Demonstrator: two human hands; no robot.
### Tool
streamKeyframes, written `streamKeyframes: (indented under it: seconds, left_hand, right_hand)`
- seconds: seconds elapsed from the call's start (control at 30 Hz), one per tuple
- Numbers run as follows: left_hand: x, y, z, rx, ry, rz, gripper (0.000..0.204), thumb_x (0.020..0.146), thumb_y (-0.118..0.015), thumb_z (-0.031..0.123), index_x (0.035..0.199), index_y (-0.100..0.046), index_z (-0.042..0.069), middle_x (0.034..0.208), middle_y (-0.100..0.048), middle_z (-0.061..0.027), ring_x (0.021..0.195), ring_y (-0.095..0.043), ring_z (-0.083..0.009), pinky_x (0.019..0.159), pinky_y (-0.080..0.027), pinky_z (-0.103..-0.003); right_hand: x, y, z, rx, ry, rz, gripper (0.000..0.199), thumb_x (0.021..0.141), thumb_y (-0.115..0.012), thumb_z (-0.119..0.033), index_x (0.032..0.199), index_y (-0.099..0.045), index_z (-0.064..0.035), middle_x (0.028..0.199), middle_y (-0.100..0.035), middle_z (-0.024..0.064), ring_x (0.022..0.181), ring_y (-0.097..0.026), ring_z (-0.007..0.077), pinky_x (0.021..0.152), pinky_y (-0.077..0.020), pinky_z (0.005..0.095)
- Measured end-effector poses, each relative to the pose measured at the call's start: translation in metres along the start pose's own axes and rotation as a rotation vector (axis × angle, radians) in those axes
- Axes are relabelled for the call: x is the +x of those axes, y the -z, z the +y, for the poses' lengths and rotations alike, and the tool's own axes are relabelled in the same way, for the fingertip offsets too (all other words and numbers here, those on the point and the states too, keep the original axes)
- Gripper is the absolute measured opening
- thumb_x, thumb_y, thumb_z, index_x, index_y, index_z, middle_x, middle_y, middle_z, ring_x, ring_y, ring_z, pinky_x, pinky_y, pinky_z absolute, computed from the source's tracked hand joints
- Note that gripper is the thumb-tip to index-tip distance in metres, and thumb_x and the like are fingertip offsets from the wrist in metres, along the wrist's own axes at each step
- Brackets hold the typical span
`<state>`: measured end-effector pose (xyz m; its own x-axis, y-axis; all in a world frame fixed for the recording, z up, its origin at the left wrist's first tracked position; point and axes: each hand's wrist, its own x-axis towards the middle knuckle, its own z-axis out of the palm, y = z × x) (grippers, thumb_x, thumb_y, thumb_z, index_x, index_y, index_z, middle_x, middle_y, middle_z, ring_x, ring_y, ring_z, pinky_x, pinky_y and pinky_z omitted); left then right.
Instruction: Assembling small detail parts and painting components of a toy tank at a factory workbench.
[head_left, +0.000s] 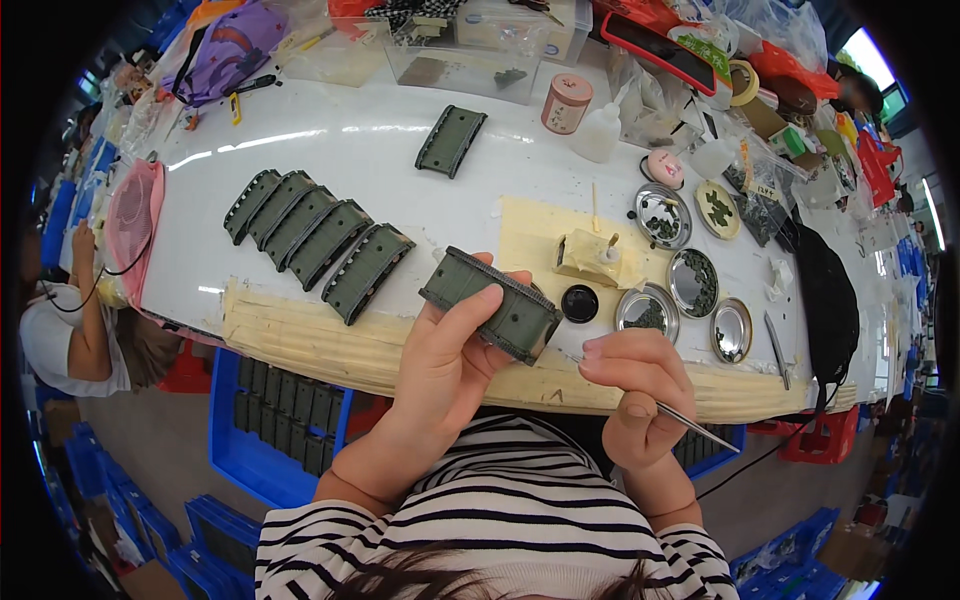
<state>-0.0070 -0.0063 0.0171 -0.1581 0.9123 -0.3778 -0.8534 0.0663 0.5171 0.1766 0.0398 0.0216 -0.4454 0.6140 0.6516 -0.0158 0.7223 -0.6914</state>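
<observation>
My left hand (440, 365) grips a dark green, curved plastic model part (490, 305) with ribbed grey long edges, thumb on its face and fingers beneath. It is lifted over the table's front edge. Just right of it, my right hand (640, 385) is closed around a slim pointed metal tool (698, 427). The tool's tip points at the part's right end, and I cannot tell whether anything sits on it. Several matching green parts (328, 243) lie in a slanting row to the left. Another such part (451, 142) lies farther back by itself.
Round metal dishes (692, 283) with small dark green pieces stand at the right, near a small black cup (579, 303) and a tape-wrapped block (598, 258). Tweezers (776, 350) lie at far right. A blue crate (262, 470) of green parts is below. A person (75, 330) sits left.
</observation>
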Motion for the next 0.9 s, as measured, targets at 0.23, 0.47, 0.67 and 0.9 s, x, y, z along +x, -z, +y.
streamKeyframes:
  seconds: [0.23, 0.47, 0.67, 0.9]
  left_hand:
    - [0.002, -0.001, -0.003, -0.043, 0.050, -0.020, 0.029, 0.094, -0.058, 0.011, 0.121, -0.047, 0.008, 0.116, -0.060, -0.0115, 0.101, -0.064, -0.0184, 0.083, -0.058, -0.033]
    - [0.005, 0.000, -0.006, -0.024, 0.052, -0.022, 0.026, 0.094, -0.058, 0.012, 0.118, -0.050, 0.007, 0.115, -0.061, -0.0112, 0.100, -0.064, -0.0182, 0.084, -0.056, -0.031]
    - [0.006, 0.002, -0.007, -0.010, 0.045, -0.030, 0.028, 0.094, -0.057, 0.014, 0.120, -0.050, 0.007, 0.114, -0.062, -0.0131, 0.104, -0.063, -0.0209, 0.088, -0.054, -0.034]
    - [0.007, 0.004, -0.009, -0.016, 0.042, -0.038, 0.027, 0.094, -0.057, 0.014, 0.120, -0.051, 0.007, 0.114, -0.062, -0.0130, 0.103, -0.063, -0.0205, 0.088, -0.054, -0.034]
  right_hand:
    - [-0.003, -0.011, -0.001, 0.066, -0.040, -0.034, 0.021, 0.088, -0.054, -0.004, 0.101, -0.070, 0.0018, 0.098, -0.067, 0.0167, 0.095, -0.067, 0.0275, 0.080, -0.0541, 0.0321]
    - [-0.005, -0.012, 0.007, 0.100, -0.027, 0.011, 0.021, 0.093, -0.054, -0.011, 0.101, -0.070, 0.0015, 0.098, -0.067, 0.0165, 0.094, -0.067, 0.0263, 0.079, -0.0541, 0.0315]
    - [-0.005, -0.012, 0.008, 0.084, -0.030, 0.000, 0.023, 0.095, -0.054, -0.014, 0.101, -0.070, 0.0014, 0.098, -0.068, 0.0167, 0.093, -0.067, 0.0256, 0.080, -0.0542, 0.0315]
    - [-0.005, -0.013, 0.007, 0.063, -0.034, 0.003, 0.020, 0.093, -0.054, -0.010, 0.099, -0.070, 0.0011, 0.097, -0.068, 0.0165, 0.091, -0.067, 0.0254, 0.078, -0.0547, 0.0315]
